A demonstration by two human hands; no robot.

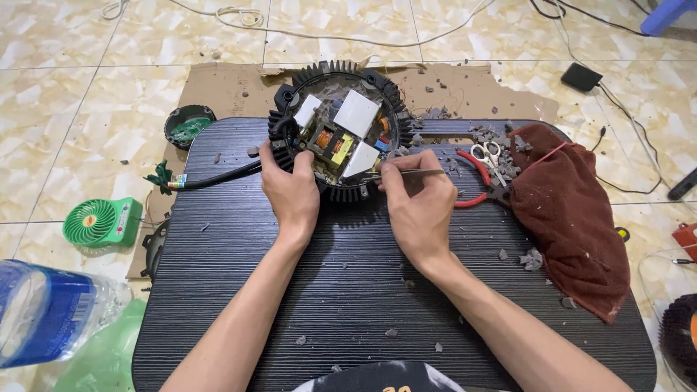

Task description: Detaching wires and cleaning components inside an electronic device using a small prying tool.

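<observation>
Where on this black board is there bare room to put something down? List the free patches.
Free: the left strip of the black board, beside the left hand; the near stretch between both forearms; the patch between the right hand and the brown cloth, lightly littered. Crowded: the far edge around the round finned housing, pliers, scissors and grey debris.

left grip: bare, no glove | right grip: bare | forearms unsleeved

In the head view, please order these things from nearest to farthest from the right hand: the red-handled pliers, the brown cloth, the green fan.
From the right hand:
1. Red-handled pliers, just to its right on the black table.
2. Brown cloth, farther right, on the table's edge.
3. Green fan, far left, on the floor.
</observation>
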